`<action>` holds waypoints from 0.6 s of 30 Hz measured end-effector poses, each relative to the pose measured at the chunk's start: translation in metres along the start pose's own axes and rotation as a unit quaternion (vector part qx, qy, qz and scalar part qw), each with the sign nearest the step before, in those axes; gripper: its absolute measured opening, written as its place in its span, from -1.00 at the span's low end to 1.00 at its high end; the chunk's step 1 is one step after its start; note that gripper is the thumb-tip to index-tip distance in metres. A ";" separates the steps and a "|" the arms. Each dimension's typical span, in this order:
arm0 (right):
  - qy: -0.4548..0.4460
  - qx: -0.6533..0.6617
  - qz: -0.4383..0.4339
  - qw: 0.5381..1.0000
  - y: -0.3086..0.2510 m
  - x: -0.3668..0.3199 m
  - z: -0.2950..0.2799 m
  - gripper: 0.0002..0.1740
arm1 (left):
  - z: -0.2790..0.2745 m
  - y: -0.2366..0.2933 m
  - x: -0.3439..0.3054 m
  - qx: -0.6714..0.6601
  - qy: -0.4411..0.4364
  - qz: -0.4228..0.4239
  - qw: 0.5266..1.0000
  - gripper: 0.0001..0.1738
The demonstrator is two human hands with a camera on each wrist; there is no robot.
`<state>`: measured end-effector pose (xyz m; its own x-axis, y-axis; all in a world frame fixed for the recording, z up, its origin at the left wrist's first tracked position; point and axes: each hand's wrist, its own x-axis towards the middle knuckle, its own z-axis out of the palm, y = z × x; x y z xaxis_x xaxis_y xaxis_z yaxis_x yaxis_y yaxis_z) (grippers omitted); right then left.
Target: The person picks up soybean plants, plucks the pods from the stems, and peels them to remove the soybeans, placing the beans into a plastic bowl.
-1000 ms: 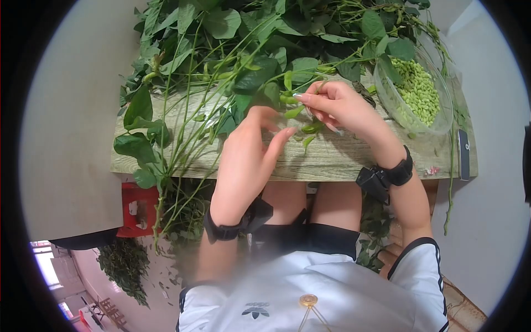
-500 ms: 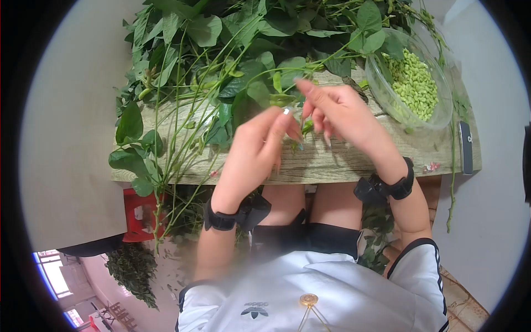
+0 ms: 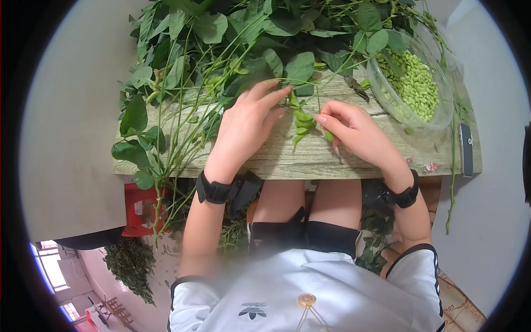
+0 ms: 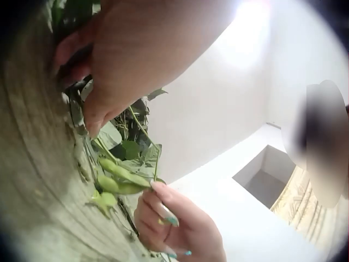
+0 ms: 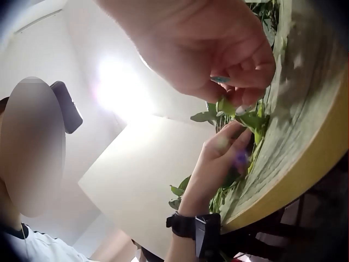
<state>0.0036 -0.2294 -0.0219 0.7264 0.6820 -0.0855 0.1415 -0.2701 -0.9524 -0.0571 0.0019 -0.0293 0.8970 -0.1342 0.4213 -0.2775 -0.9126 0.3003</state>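
Observation:
My right hand [image 3: 357, 133] pinches the end of a green soybean pod [image 4: 122, 174] between thumb and fingertip, low over the wooden table. Several more pods [image 3: 302, 123] hang together beside it, and another green piece shows under its curled fingers. To the left, my left hand [image 3: 247, 124] lies palm down over the soybean stems, its fingers stretched out at the leaves [image 3: 298, 69]. In the left wrist view that hand's fingertips are partly hidden among the leaves at the tabletop.
A heap of leafy soybean plants [image 3: 232, 27] covers the back of the table [image 3: 365, 160]. At the right stands a clear plastic bowl [image 3: 381, 105] of shelled green beans [image 3: 415, 86], with a dark phone-like object [image 3: 466, 149] near it. Stems overhang the left front edge above a red stool [image 3: 138, 207].
The hands were close together half a second ago and are now apart. My left hand has moved away to the leaves with its fingers extended; my right hand has come lower, pinching a pod.

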 end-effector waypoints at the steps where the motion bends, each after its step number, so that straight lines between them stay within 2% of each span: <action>1: 0.010 0.019 -0.002 1.000 0.003 -0.006 0.000 -0.73 | 0.002 -0.003 0.001 0.000 0.000 0.000 1.000 -0.48; 3: 0.006 0.045 0.023 0.999 -0.002 -0.018 -0.004 -0.74 | 0.003 -0.004 0.002 0.040 -0.045 -0.013 0.998 -0.55; 7: -0.002 0.094 0.084 0.992 -0.010 -0.036 -0.008 -0.73 | 0.004 0.005 0.004 0.085 -0.077 -0.014 0.993 -0.64; 13: 0.027 0.080 0.026 0.996 0.003 -0.051 0.011 -0.76 | 0.009 0.005 0.008 0.151 -0.084 0.025 0.985 -0.77; 15: 0.024 0.102 0.038 0.994 -0.014 -0.073 0.009 -0.76 | 0.014 -0.004 0.010 0.192 -0.046 0.049 0.979 -0.78; 16: 0.017 0.123 0.051 0.991 -0.023 -0.084 0.005 -0.76 | 0.014 -0.010 0.015 0.167 -0.030 0.046 0.985 -0.77; 17: 0.015 0.119 0.053 0.991 -0.028 -0.094 -0.001 -0.76 | 0.015 -0.014 0.015 0.184 -0.060 0.039 0.980 -0.75; 18: 0.054 0.098 0.052 0.992 -0.030 -0.106 -0.007 -0.77 | 0.010 -0.010 0.018 0.201 -0.093 0.036 0.975 -0.72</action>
<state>-0.0729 -0.2985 0.0176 0.7997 0.5775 -0.1644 -0.0635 -0.1910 -0.9795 -0.0347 0.0046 -0.0329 0.9372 -0.2378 0.2552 -0.2194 -0.9706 -0.0989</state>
